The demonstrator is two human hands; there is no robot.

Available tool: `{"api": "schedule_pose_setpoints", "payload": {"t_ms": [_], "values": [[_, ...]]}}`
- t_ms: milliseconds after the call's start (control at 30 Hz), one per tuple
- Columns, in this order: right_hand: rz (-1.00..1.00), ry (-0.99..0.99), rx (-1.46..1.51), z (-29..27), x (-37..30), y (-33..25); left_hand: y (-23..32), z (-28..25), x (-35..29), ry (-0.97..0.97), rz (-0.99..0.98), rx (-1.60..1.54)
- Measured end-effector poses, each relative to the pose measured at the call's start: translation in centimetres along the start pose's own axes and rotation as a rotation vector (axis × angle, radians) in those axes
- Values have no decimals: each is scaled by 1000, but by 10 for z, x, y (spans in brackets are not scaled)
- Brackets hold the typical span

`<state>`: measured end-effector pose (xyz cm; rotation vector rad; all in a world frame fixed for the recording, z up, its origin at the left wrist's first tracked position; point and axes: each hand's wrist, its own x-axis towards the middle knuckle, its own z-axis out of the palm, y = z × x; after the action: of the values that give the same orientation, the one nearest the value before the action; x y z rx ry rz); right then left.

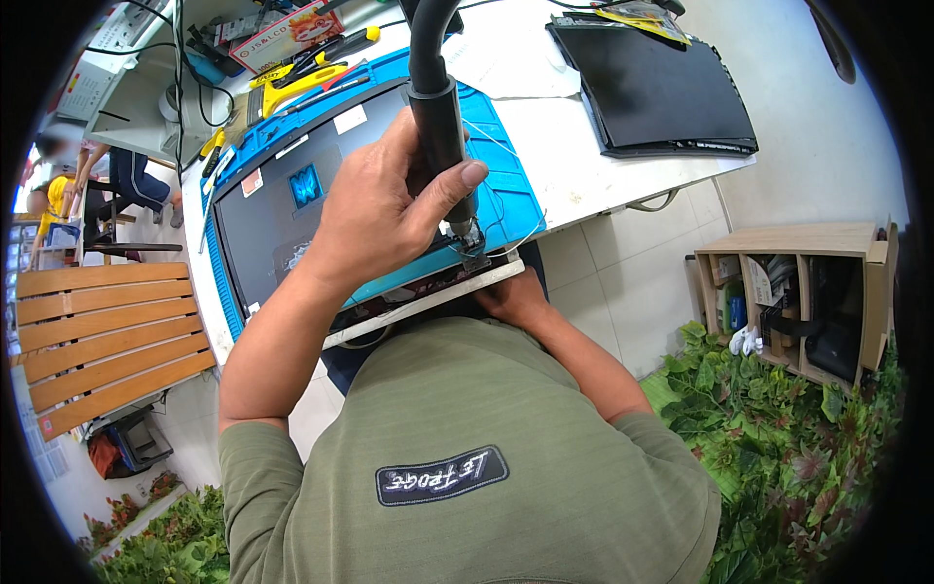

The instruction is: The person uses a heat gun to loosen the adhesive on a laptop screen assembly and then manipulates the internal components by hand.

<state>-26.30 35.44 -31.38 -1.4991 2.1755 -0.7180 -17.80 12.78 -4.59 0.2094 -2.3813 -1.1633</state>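
My left hand is wrapped round the black handle of a hot-air gun, thumb along its side. A thick black hose runs from its top, and its metal tip points down at the table's front edge. Just under that tip is a small dark metal piece. My right hand is low beside the piece, at the table's edge; its fingers are mostly hidden. Left of the gun, a dark grey laptop panel with a blue sticker lies on a blue work mat. Thin pale wires cross the mat near the tip.
A black screen panel lies on the white table at the back right. Yellow-handled tools and a box crowd the back left. A wooden slatted bench is at left, a shelf unit at right. Another person is far left.
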Motion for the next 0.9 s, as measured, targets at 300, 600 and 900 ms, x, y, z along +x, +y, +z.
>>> {"api": "schedule_pose_setpoints", "payload": {"t_ms": [300,600,900], "values": [[-24,18,0,5,0,5,-1,1,0,2,13,-5],[-14,14,15,2,0,2,6,-6,0,-84,-97,27],[1,-24,10,1,0,2,6,-9,0,-71,-82,56]]}}
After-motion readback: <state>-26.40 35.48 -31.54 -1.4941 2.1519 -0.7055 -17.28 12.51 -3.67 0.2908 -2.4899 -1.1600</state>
